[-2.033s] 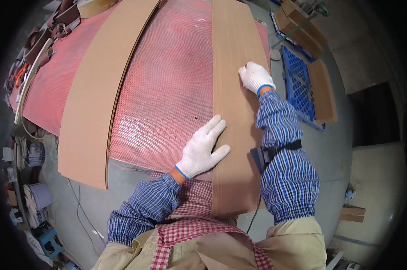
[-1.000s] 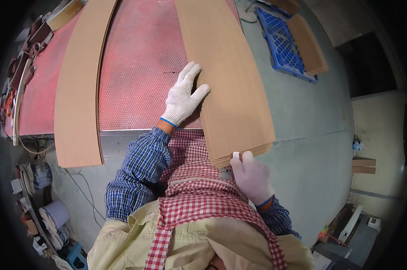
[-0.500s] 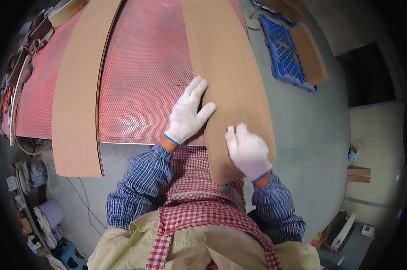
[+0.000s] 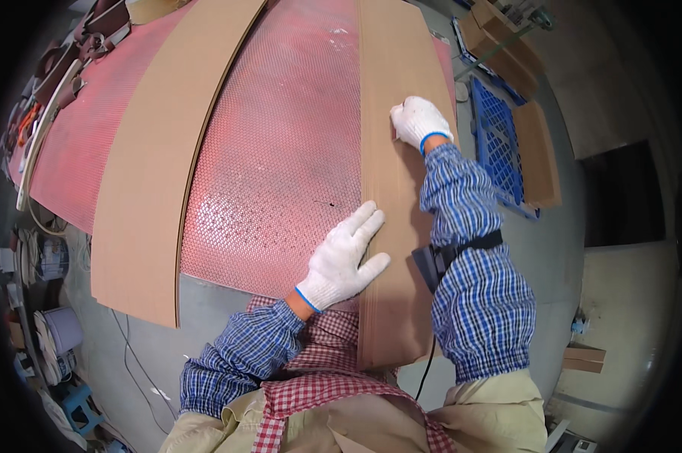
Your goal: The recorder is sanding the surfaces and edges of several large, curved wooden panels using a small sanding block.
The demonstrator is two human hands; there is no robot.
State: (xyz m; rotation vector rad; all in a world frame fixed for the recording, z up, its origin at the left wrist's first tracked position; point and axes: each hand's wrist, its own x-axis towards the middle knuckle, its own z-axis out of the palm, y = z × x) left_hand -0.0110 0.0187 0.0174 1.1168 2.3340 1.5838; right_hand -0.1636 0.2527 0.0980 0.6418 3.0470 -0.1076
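Note:
A long tan wood-grain board (image 4: 390, 302) lies lengthwise on the red textured table, several thin edges showing along its left side. My left hand (image 4: 344, 257), in a white knit glove, rests open on that left edge, fingers stretched and thumb apart. Farther up the board, my gloved right hand (image 4: 422, 121) is closed and pressed to the surface. A small reddish-brown piece, seemingly sandpaper (image 4: 394, 134), peeks out from under its fingers; the glove hides most of it.
Another stack of long tan boards (image 4: 141, 189) lies left on the red table (image 4: 273, 151), overhanging its front edge. Brown abrasive belts (image 4: 103, 30) sit at the far left. A blue plastic pallet (image 4: 499, 151) stands on the floor at right. Cables (image 4: 133, 355) trail on the floor.
My right hand has slid far up the board, away from me, with its arm stretched out. The left hand stays on the board's left edge. The whole view has shifted.

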